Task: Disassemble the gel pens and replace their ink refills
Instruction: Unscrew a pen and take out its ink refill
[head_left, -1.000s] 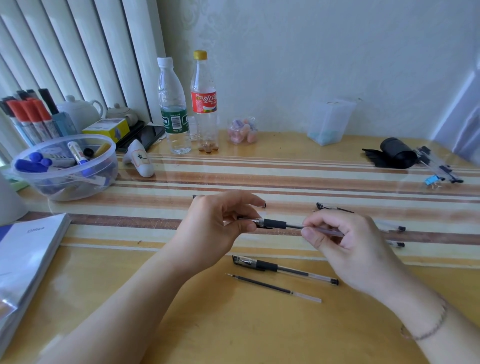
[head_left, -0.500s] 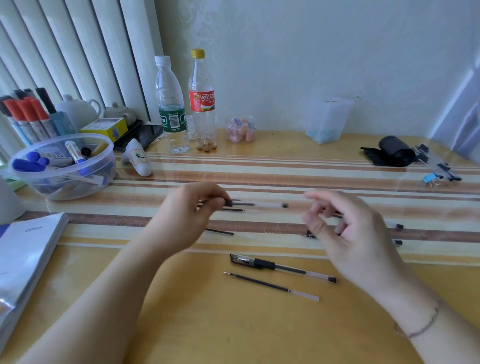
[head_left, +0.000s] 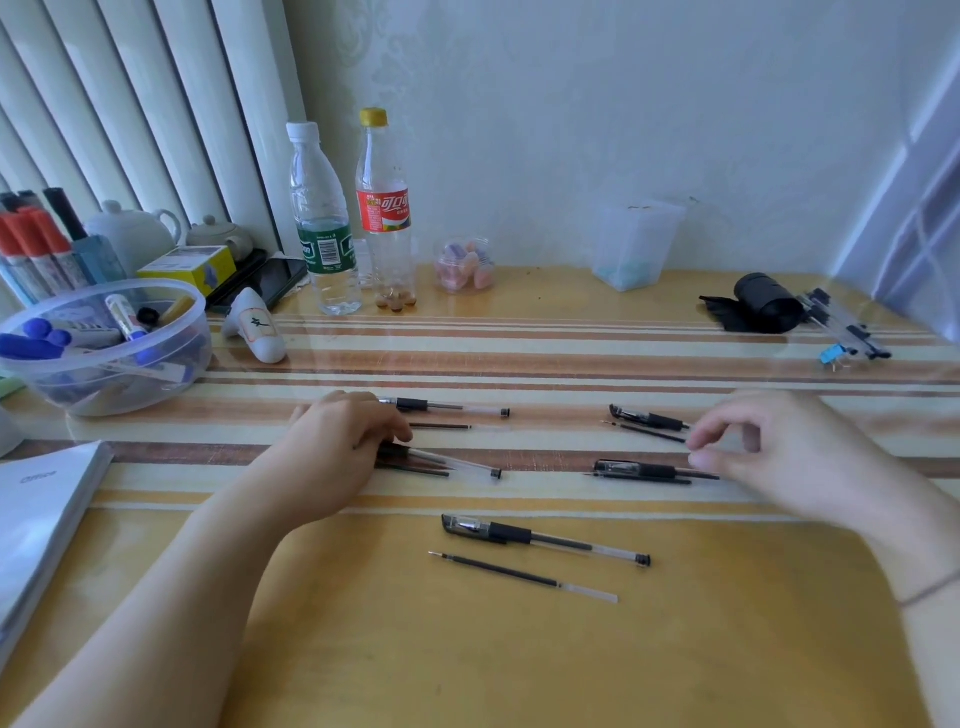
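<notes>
A yellow wooden table (head_left: 363, 649) with a striped runner under clear glass stands against a pale wall, vertical blinds off to the far left. Five gel pens lie on it, each with a loose ink refill beside it.

The left hand (head_left: 332, 441) rests palm down on the stripes, fingers curled loosely over the cap end of a clear-barrelled pen (head_left: 447, 461); its fingertips touch that pen and the dark refill (head_left: 415, 470) lying just alongside. Whether it actually pinches the pen or only lies on it I cannot tell. Just beyond the knuckles sits another pen (head_left: 447, 406) with a thin refill (head_left: 441, 426) near it.

The right hand (head_left: 753, 452) hovers a little above the surface, thumb and forefinger bent toward each other but apart, with nothing between them. Its fingertips are close to the tail ends of two pens on the right: the farther pen (head_left: 649, 417) with its refill (head_left: 644, 431), and the nearer pen (head_left: 639, 470), whose refill lies tight against it.

Nearest the viewer, between both forearms, lies a capped pen (head_left: 540, 538) and a separate refill (head_left: 519, 576), untouched.

At the far edge stand two plastic bottles (head_left: 322, 223) and a clear tub of markers (head_left: 104, 353) to the left
</notes>
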